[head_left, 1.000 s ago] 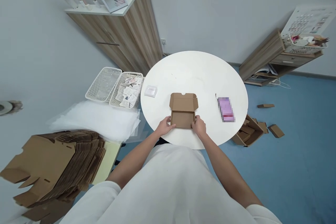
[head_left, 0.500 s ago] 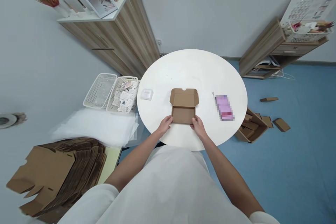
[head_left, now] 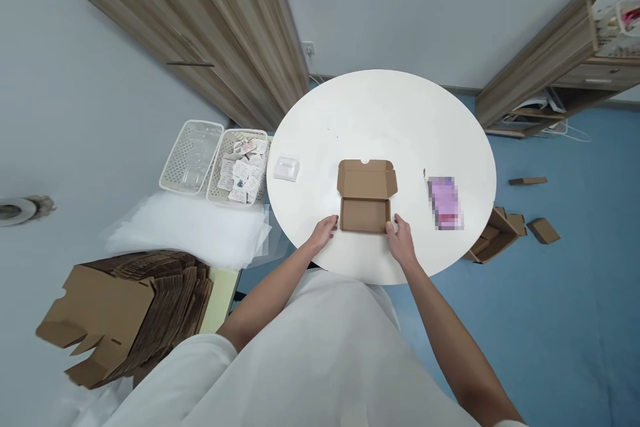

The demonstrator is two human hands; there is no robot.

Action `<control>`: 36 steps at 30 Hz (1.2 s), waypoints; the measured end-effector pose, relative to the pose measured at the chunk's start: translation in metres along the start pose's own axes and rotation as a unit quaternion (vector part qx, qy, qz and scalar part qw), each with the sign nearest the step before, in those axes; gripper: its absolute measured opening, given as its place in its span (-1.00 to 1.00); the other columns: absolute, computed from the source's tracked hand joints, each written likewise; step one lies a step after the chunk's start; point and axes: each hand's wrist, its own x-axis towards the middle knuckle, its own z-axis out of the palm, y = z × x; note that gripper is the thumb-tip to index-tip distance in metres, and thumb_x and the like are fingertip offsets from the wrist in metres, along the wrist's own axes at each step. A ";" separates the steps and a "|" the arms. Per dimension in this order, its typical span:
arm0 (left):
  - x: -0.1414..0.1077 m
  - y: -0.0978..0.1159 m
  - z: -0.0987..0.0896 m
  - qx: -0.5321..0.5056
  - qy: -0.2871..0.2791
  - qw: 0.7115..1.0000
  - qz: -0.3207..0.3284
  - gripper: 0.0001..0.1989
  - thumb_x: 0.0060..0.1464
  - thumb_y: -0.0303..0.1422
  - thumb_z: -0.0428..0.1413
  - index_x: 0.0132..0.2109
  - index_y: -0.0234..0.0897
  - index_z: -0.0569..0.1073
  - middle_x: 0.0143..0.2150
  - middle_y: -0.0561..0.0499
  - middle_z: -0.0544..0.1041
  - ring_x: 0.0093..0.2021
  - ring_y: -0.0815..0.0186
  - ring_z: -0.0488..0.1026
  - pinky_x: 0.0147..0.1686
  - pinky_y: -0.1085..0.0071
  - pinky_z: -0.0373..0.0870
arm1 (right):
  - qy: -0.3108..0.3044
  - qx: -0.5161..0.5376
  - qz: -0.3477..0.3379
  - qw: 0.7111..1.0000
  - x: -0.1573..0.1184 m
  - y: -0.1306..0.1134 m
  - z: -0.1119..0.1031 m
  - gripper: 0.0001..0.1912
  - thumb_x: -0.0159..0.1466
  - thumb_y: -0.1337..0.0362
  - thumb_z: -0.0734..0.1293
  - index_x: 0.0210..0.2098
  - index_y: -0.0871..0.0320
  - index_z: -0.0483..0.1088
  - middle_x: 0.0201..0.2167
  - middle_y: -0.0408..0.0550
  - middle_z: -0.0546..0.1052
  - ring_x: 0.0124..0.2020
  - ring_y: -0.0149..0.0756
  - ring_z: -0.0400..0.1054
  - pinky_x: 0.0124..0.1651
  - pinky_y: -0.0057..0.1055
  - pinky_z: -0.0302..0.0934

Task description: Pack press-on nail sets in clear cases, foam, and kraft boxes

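Observation:
An open cardboard box (head_left: 365, 215) rests on the white oval table (head_left: 380, 113), its lid raised at the far side with the side flaps spread. No contents show in it. My left hand (head_left: 323, 233) is just off the box's left side, fingers apart, holding nothing. At the near right corner my right hand (head_left: 401, 240) has its thumb against the box wall, while the forefinger stands away from it; this hand looks open. A clear plastic packet (head_left: 287, 169) lies at the table's left. To the right lies a pixelated purple item (head_left: 445, 203).
Left of the table stand a white basket of printed cards (head_left: 245, 170) and another with clear plastic pieces (head_left: 195, 160). White plastic sheets (head_left: 185, 230) and a stack of flat cardboard (head_left: 125, 313) lie nearer. A carton of boxes (head_left: 493, 237) is on the floor at right.
My left hand has let go of the box and moved off its left side. My right fingers have loosened at the right corner. The view has shifted; the box stays open.

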 end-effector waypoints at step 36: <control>0.050 0.000 -0.135 -0.154 0.228 0.949 0.152 -0.71 -0.06 -0.31 0.10 -0.15 -0.32 0.41 -0.26 -0.06 0.44 -0.35 0.39 0.39 -0.35 0.40 0.44 | -0.068 0.201 0.013 0.977 0.072 -0.181 0.135 -0.71 0.02 0.25 0.29 -0.23 0.09 0.40 -0.34 -0.10 0.50 -0.32 -0.31 0.37 -0.27 -0.35 0.27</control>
